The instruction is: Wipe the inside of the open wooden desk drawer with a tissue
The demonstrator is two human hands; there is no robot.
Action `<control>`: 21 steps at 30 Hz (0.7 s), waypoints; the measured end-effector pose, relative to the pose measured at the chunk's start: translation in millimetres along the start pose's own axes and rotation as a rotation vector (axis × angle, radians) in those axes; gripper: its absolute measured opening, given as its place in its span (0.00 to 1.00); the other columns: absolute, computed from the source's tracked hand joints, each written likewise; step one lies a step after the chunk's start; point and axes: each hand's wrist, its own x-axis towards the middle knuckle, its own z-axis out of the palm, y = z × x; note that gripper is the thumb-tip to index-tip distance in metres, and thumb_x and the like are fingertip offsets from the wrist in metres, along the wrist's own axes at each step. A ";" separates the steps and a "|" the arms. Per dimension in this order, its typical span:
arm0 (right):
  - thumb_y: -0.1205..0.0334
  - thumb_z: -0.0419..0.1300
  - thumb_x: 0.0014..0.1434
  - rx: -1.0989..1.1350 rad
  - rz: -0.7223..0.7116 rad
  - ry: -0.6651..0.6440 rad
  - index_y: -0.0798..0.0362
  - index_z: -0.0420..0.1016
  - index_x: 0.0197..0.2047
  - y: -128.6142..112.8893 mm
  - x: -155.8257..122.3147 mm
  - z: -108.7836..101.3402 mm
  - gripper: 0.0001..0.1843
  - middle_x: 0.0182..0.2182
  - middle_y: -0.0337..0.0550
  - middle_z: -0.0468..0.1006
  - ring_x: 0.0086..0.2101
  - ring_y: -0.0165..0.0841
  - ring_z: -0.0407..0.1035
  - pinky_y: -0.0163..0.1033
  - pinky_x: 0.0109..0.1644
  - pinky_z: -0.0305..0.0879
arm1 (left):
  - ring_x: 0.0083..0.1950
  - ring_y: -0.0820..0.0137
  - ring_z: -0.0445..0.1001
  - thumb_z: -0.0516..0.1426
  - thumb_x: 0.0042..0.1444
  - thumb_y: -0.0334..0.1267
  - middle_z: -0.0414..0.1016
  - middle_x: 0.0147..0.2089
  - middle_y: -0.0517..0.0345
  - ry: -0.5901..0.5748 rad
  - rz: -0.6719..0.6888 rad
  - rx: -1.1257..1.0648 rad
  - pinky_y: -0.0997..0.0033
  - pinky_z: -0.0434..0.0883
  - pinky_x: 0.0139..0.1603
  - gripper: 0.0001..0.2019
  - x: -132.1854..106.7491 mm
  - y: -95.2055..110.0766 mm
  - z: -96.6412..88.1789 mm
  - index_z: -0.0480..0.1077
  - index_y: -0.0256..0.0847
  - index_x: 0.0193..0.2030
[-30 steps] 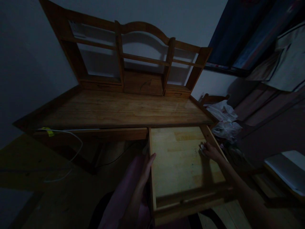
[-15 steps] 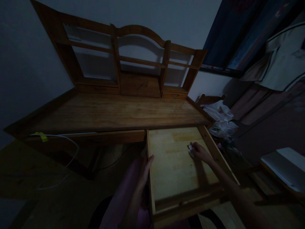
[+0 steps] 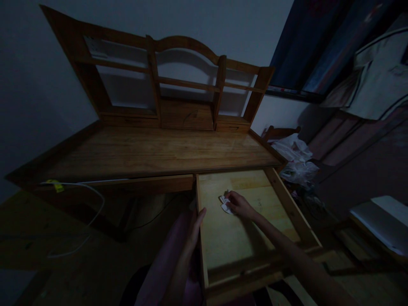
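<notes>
A pulled-out wooden drawer (image 3: 223,250) with a pale bottom sticks out from the right half of the desk front. Inside it, my right hand (image 3: 239,205) is closed on a crumpled white tissue (image 3: 226,208), pressed against the drawer bottom left of the middle. My left hand (image 3: 195,231) grips the drawer's left side wall, with its visible fingertip on the top edge and the other fingers hidden below.
Behind the drawer stretches the wooden desktop (image 3: 159,151), with a shelf unit (image 3: 186,83) at its back. A white cable (image 3: 95,187) with a yellow tag hangs at the left. Plastic bags (image 3: 295,159) stand at the right, near a white box-like object (image 3: 382,223).
My right hand has moved left across the drawer bottom with the tissue in it. My left hand stays on the drawer's side wall.
</notes>
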 end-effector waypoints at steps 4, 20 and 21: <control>0.67 0.60 0.58 0.006 -0.071 -0.044 0.50 0.70 0.46 -17.6 12.1 24.0 0.12 0.37 0.39 0.73 0.33 0.33 0.67 0.36 0.36 0.62 | 0.64 0.47 0.74 0.67 0.53 0.54 0.78 0.61 0.42 -0.039 0.017 -0.004 0.48 0.70 0.65 0.36 7.2 -6.7 -2.7 0.69 0.38 0.65; 0.71 0.59 0.56 0.034 -0.270 -0.092 0.49 0.68 0.46 -49.4 33.8 90.2 0.15 0.40 0.41 0.69 0.38 0.35 0.66 0.39 0.43 0.64 | 0.71 0.48 0.65 0.67 0.47 0.58 0.76 0.63 0.46 -0.013 0.177 0.217 0.48 0.61 0.72 0.33 33.8 -22.8 -21.3 0.76 0.40 0.55; 0.71 0.58 0.57 0.038 -0.269 -0.087 0.49 0.68 0.46 -48.8 33.1 90.0 0.15 0.40 0.41 0.69 0.38 0.35 0.66 0.39 0.42 0.64 | 0.70 0.48 0.66 0.67 0.47 0.59 0.77 0.62 0.45 -0.007 0.166 0.219 0.48 0.62 0.72 0.33 34.3 -23.7 -21.6 0.77 0.39 0.54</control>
